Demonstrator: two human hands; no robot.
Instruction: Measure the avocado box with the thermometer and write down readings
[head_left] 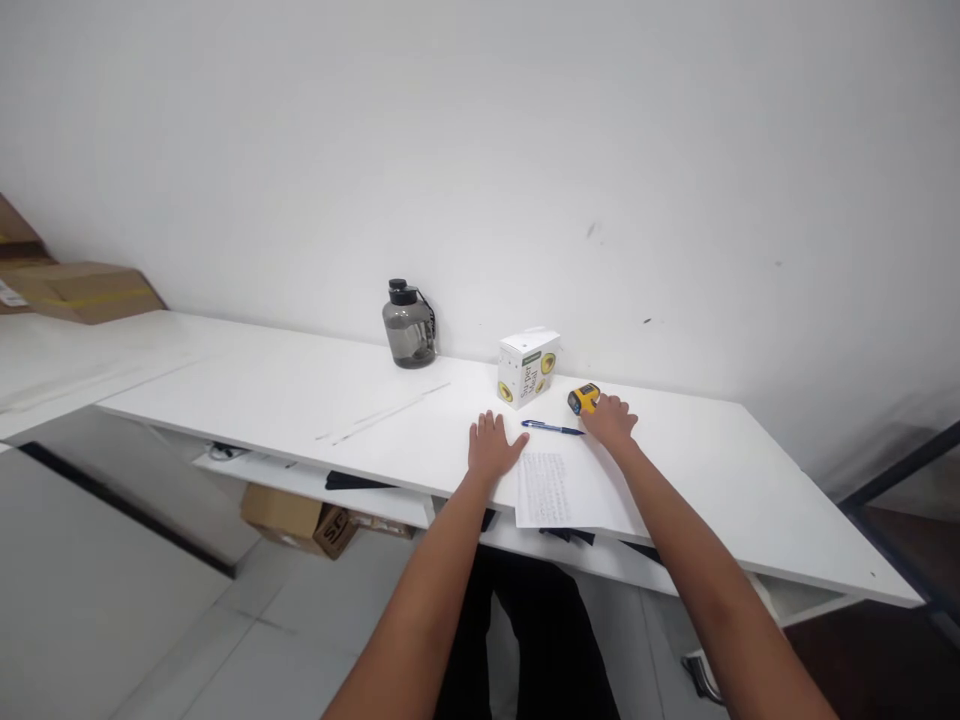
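My left hand (pixel 494 446) lies flat on the white tabletop with its fingers spread, holding nothing. Its thumb reaches close to a blue pen (pixel 553 428). My right hand (pixel 610 421) is closed around a yellow and black infrared thermometer (pixel 583 398), whose handle is hidden by the fingers. Between my forearms, a paper (pixel 551 490) covered in handwriting rests at the table's front edge. Behind the pen, a white box (pixel 529 370) printed with avocados and "Super Meal" stands upright.
A large grey water jug (pixel 409 325) with a black lid stands near the wall. Cardboard boxes (pixel 90 291) sit at the far left. Under the white table (pixel 247 375), a shelf (pixel 397 500) holds dark items, with another carton (pixel 298 517) below.
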